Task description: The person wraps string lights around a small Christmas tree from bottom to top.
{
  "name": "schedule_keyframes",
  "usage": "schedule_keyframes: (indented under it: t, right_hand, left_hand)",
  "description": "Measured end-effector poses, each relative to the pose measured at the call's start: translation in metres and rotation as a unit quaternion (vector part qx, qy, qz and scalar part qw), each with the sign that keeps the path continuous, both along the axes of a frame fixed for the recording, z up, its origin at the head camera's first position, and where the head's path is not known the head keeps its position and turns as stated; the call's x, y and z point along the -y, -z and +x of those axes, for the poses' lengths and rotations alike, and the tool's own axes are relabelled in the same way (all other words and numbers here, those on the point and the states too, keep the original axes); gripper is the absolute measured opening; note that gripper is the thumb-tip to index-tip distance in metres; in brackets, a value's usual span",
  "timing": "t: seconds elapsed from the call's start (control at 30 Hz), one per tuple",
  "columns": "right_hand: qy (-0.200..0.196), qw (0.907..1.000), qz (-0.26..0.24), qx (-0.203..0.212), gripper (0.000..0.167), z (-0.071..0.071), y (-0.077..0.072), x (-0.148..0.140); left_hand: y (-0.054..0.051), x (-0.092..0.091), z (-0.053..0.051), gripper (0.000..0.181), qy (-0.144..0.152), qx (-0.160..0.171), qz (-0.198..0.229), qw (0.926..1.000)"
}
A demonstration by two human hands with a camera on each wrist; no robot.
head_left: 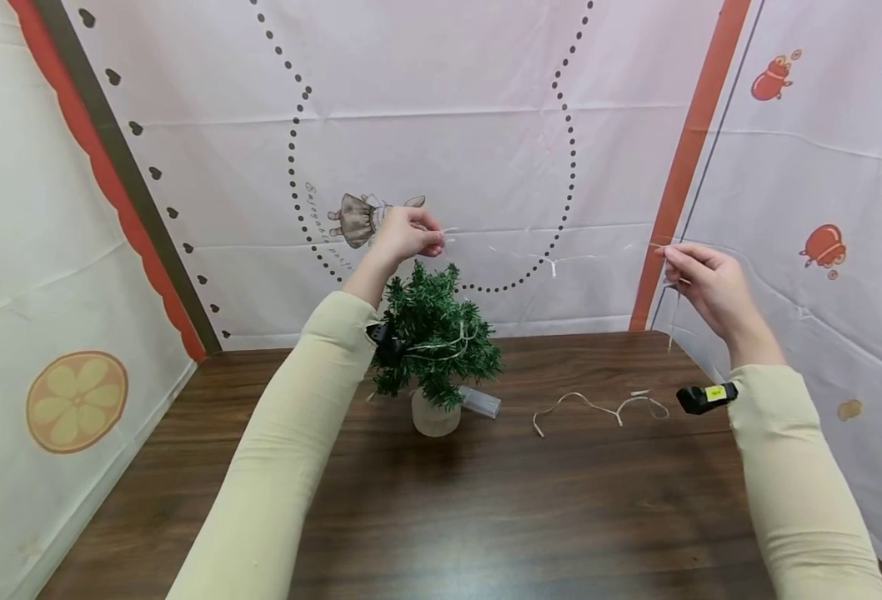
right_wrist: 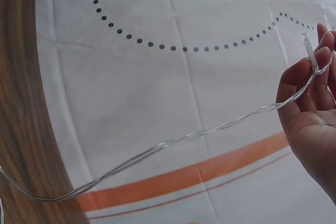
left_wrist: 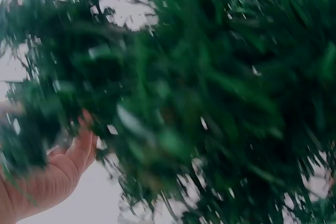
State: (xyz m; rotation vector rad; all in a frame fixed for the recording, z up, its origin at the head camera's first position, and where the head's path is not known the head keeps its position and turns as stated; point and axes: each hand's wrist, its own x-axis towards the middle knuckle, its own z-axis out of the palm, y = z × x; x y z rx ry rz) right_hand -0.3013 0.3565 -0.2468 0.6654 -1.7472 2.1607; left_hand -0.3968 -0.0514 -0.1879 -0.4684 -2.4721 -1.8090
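A small green artificial tree (head_left: 441,333) on a pale round base (head_left: 435,414) stands on the table. Above its top, my left hand (head_left: 408,235) pinches a thin clear light string; in the left wrist view green branches (left_wrist: 210,93) hide part of that hand (left_wrist: 52,177). Off to the right, my right hand (head_left: 714,287) pinches the same string, which spans the air between both hands with a small bulb (head_left: 553,268) hanging from it. The right wrist view shows the twisted wire (right_wrist: 210,129) trailing from the fingers of my right hand (right_wrist: 315,108).
A clear plastic box (head_left: 480,402) lies beside the tree's base. More light string (head_left: 594,406) curves over the brown table (head_left: 486,517) to the right. Printed cloth (head_left: 426,67) walls stand behind and on both sides.
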Motion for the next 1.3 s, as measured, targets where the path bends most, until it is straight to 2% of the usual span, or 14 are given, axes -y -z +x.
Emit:
schedule_keyframes:
  t: [0.17,0.3,0.47,0.57,0.7,0.83,0.97,1.13,1.3]
  right_hand:
    - [0.003,0.9999,0.010,0.009,0.014,-0.006,-0.011,0.013]
    - [0.015,0.9993,0.031,0.012,0.013,-0.008,-0.016,0.024]
    - [0.012,0.9989,0.043,0.013,0.013,-0.010,-0.020,0.037]
    - [0.005,0.9993,0.036,0.012,0.014,-0.013,-0.022,0.044]
    - [0.006,0.9993,0.033,0.016,0.014,-0.014,-0.025,0.051]
    - [0.020,0.9987,0.043,0.022,0.012,-0.015,-0.027,0.057]
    - [0.032,0.9979,0.051,0.025,0.012,-0.016,-0.028,0.060]
    - [0.034,0.9975,0.055,0.029,0.012,-0.017,-0.028,0.065]
    - [0.024,0.9976,0.060,0.024,0.013,-0.018,-0.029,0.070]
  left_hand:
    - [0.008,0.016,-0.007,0.009,-0.021,0.005,-0.008,0.9997]
    - [0.016,0.026,-0.013,0.004,-0.035,0.013,-0.005,0.9993]
    - [0.027,0.038,-0.015,0.009,-0.054,0.015,-0.004,0.9984]
    - [0.034,0.045,-0.016,0.010,-0.058,0.017,-0.011,0.9981]
    - [0.044,0.054,-0.018,0.009,-0.052,0.027,0.003,0.9983]
    - [0.055,0.061,-0.020,0.009,-0.044,0.042,0.043,0.9973]
    - [0.064,0.069,-0.021,0.009,-0.023,0.060,0.105,0.9924]
    - [0.074,0.075,-0.022,0.005,0.005,0.080,0.172,0.9819]
    - [0.079,0.078,-0.021,0.007,0.038,0.073,0.232,0.9692]
